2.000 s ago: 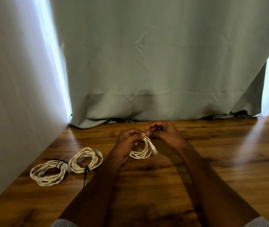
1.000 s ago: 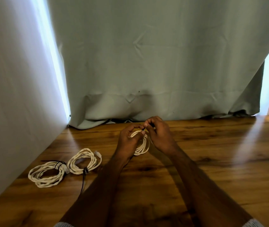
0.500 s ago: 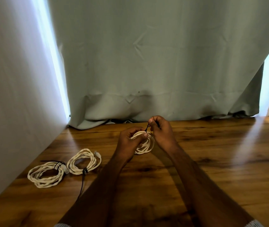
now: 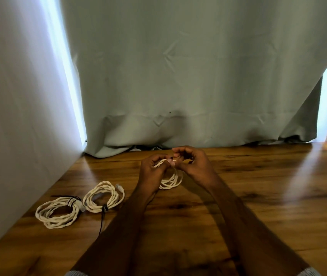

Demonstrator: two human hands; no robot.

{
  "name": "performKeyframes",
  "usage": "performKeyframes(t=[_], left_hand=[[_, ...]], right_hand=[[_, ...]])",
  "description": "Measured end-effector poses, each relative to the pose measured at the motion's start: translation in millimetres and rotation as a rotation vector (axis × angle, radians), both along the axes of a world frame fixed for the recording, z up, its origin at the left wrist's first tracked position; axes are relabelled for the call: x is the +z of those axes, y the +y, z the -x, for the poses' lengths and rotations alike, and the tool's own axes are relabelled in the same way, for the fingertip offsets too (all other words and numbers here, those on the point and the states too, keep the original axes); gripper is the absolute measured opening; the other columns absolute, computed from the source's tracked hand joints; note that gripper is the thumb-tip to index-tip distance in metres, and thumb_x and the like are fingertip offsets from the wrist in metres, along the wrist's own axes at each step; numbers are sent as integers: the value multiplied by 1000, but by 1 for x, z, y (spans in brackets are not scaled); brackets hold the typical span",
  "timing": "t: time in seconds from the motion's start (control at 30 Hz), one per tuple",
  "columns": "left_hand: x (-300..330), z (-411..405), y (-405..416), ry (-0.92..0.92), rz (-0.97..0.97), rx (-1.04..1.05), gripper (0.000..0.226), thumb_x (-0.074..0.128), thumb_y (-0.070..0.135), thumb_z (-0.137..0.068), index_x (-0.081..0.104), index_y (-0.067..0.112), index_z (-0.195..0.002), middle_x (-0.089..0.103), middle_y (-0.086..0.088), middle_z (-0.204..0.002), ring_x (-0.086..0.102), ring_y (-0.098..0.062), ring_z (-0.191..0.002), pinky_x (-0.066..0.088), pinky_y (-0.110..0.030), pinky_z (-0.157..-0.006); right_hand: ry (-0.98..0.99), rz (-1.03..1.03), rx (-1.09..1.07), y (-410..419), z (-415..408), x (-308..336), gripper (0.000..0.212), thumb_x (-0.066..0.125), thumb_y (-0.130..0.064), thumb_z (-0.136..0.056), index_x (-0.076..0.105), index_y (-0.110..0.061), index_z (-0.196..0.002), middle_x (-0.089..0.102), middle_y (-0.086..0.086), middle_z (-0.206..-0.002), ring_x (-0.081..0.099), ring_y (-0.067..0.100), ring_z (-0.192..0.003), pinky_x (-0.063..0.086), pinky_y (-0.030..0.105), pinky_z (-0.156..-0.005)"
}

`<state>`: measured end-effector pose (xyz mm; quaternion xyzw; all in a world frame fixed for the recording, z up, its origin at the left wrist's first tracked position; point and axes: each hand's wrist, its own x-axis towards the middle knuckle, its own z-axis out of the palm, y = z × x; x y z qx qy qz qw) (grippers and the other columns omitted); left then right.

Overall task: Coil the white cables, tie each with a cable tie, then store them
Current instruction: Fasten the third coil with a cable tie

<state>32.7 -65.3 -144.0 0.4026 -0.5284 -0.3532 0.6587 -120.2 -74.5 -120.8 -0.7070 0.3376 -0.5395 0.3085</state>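
Head view looks down on a glossy brown wood-grain surface point(image 4: 258, 206) that runs to a pale grey-green fabric curtain point(image 4: 188, 76) hanging across 12 o'clock, its hem bunched on the wood. A plain white wall point(image 4: 9, 116) closes off 9 o'clock, with strips of bright daylight at both edges of the curtain.

Near 8 o'clock lie two coiled white twisted cables just beside each other: the far-left coil point(image 4: 59, 213) bound by a black cable tie point(image 4: 71, 201), and the second coil point(image 4: 103, 197) bound by another black tie point(image 4: 103, 214) whose long tail trails toward 6 o'clock.

At centre, both bare forearms reach in and partly cover a third, smaller white cable coil point(image 4: 170, 181), lifted at its top. The left hand point(image 4: 153, 169) curls its grip round the coil's upper strands. The right hand point(image 4: 193, 162) has a narrow pinching grip at the same spot, where a small dark tie end point(image 4: 171, 157) shows; exactly what it pinches is too small to tell.
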Motion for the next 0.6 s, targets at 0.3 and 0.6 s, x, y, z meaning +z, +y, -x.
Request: performKeyframes(t=[0.3,0.6], left_hand=[[-2,5,0,-41,28,-31,17,71,4,-87,75,21,-86,75,-10,-88,70,-25,-82,56,-45,-77],[-1,7,-1,-133,43,-53,14,76,12,-84,76,18,-96,76,-4,-93,73,-23,-89,59,-42,-81]], right_hand=[[40,118,-159,-5,-4,-3,9,71,-10,-93,76,-15,-88,70,-11,-77,64,-7,-72,46,8,-67],[-27,-109,-197,-14,-4,-1,18,63,-12,-97,69,-16,-80,70,3,-78,64,11,-74,50,24,-67]])
